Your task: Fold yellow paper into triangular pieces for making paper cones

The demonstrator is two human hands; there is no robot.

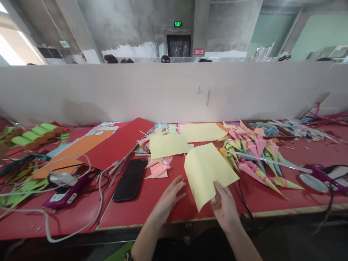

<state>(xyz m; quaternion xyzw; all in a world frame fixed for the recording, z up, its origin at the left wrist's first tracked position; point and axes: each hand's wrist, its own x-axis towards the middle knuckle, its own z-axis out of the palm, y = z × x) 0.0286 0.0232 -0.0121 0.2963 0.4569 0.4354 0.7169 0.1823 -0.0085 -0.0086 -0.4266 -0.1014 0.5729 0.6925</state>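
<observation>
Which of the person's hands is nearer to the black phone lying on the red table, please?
Left. The left hand rests on the table just right of the black phone; the right hand holds the yellow sheet, farther right.

A craft workshop in a bare concrete hall is shown by the long red worktop (67, 217) with its partition board (163, 90), paper cones (252, 152) heaped right of the right hand (225, 210), and coloured sheets (114, 145) beyond the left hand (168, 199).

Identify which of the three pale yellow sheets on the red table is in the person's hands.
The nearest yellow sheet, curling up at its left edge: the right hand pinches its lower edge. The other two yellow sheets lie flat farther back, untouched.
</observation>
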